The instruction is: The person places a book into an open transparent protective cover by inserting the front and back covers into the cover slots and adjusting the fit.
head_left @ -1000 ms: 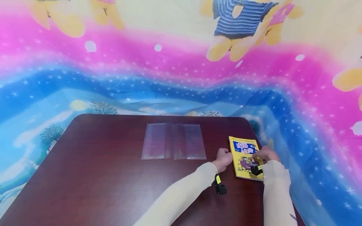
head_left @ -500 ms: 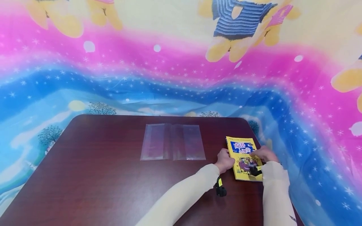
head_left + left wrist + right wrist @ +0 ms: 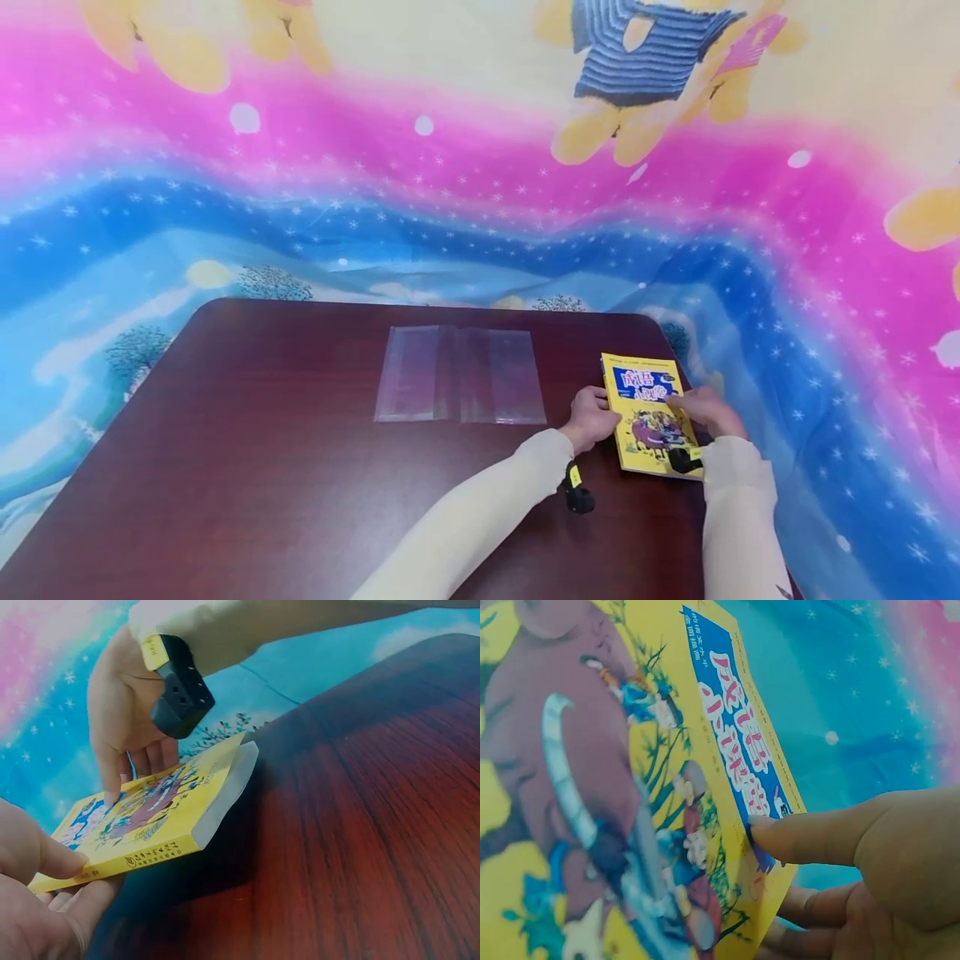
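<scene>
A yellow paperback book [image 3: 649, 433] with a blue title panel and a cartoon picture is held between both hands at the table's right side. My left hand [image 3: 592, 418] grips its spine edge, thumb on the cover and fingers underneath, as the left wrist view shows. My right hand [image 3: 708, 412] pinches the opposite edge, its thumb [image 3: 810, 836] on the cover by the title panel and the other fingers behind. In the left wrist view the book [image 3: 150, 810] is tilted, with its lower page edge raised over the table.
A clear plastic book cover [image 3: 459, 375] lies spread flat near the table's back edge, left of the book. The dark red wooden table [image 3: 262, 467] meets a printed curtain [image 3: 480, 183] at the back and right. Black cameras [image 3: 577, 492] are strapped to both wrists.
The book has shifted slightly left from a second ago. My left hand's thumb has come onto the cover at the spine edge. The clear cover has stayed in place.
</scene>
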`<control>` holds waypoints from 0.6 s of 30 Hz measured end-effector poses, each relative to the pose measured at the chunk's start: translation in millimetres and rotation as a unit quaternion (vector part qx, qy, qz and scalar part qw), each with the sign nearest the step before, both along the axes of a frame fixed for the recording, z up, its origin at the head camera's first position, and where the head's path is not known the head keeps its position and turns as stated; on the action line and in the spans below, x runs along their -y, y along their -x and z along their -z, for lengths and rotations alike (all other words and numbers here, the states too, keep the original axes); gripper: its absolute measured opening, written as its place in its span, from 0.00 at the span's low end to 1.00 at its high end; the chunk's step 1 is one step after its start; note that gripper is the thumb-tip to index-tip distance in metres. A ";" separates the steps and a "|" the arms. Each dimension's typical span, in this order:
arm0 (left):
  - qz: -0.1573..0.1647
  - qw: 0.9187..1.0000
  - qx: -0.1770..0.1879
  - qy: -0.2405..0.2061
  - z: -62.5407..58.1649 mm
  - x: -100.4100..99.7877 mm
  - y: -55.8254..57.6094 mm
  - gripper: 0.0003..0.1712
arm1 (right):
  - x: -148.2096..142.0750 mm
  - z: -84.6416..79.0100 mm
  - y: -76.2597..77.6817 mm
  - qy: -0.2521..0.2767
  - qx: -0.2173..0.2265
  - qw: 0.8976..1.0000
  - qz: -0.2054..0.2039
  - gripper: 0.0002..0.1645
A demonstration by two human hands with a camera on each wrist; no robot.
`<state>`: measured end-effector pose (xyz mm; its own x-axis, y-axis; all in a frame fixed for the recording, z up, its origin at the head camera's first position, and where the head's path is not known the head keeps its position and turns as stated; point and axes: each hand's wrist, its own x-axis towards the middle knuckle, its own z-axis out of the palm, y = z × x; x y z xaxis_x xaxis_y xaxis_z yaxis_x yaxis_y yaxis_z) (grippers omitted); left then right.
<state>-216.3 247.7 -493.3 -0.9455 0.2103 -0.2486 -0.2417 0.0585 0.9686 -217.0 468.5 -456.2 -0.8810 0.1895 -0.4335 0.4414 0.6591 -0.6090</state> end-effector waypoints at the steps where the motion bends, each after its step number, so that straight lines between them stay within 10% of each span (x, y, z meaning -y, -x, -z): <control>1: 0.001 1.000 -0.001 -0.007 0.0 0.5 0.7 0.21 | -0.8 0.9 -0.4 0.003 -0.003 1.000 0.001 0.25; 18: 0.038 0.998 -0.049 0.023 -5.4 79.5 41.2 0.19 | 47.7 21.8 22.9 0.010 -0.108 0.994 0.006 0.43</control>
<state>-257.5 168.3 -487.9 -0.9478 0.2725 -0.1658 -0.1382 0.1176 0.9834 -239.8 420.8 -478.0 -0.9517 0.1941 -0.2378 0.3066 0.6413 -0.7034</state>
